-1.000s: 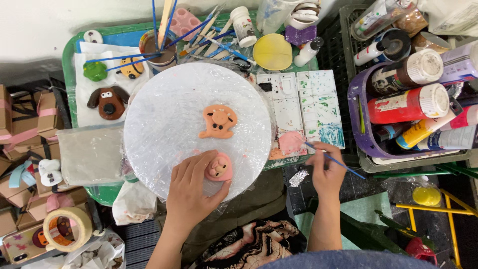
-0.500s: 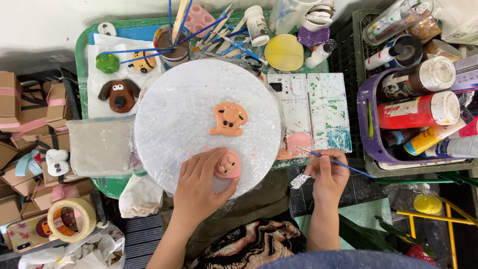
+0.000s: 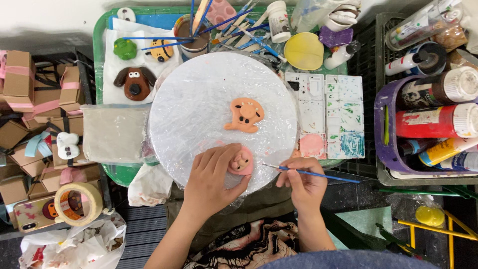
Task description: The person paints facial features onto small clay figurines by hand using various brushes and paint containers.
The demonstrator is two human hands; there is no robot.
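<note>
My left hand (image 3: pixel 215 175) holds a small pink clay figure (image 3: pixel 242 162) at the near edge of a round white board wrapped in plastic film (image 3: pixel 199 99). My right hand (image 3: pixel 303 182) grips a thin blue paintbrush (image 3: pixel 318 175) whose tip points left toward the pink figure, a short gap away. An orange clay animal figure (image 3: pixel 245 114) with dark spots lies near the middle of the board.
White paint palettes (image 3: pixel 331 114) lie right of the board. A purple basket (image 3: pixel 383 129) of paint bottles stands at the right. A brown dog figure (image 3: pixel 135 80), a green piece and a bee piece rest at the back left, near a cup of brushes (image 3: pixel 195 35). A tape roll (image 3: pixel 74 204) and small boxes sit left.
The view has shifted slightly. My right hand has brought the brush from the palette side toward the pink figure, which my left hand still holds.
</note>
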